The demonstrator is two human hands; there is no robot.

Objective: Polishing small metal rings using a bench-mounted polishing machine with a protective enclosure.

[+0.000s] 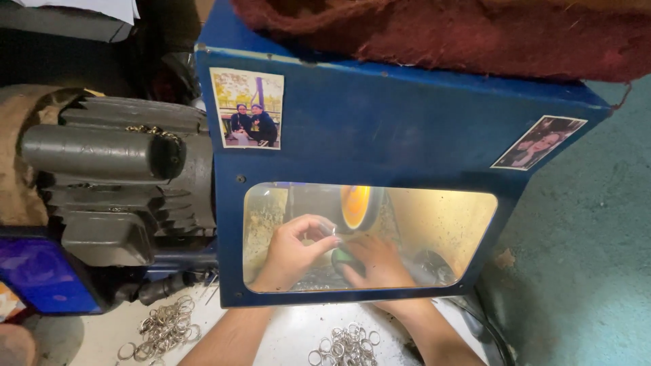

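Behind the clear window of the blue hood, the left hand pinches a small metal ring between thumb and fingertips, just beside the spinning polishing wheel. The right hand curls closed around a dark green block below it. Loose rings lie heaped on the white bench, near the grey motor.
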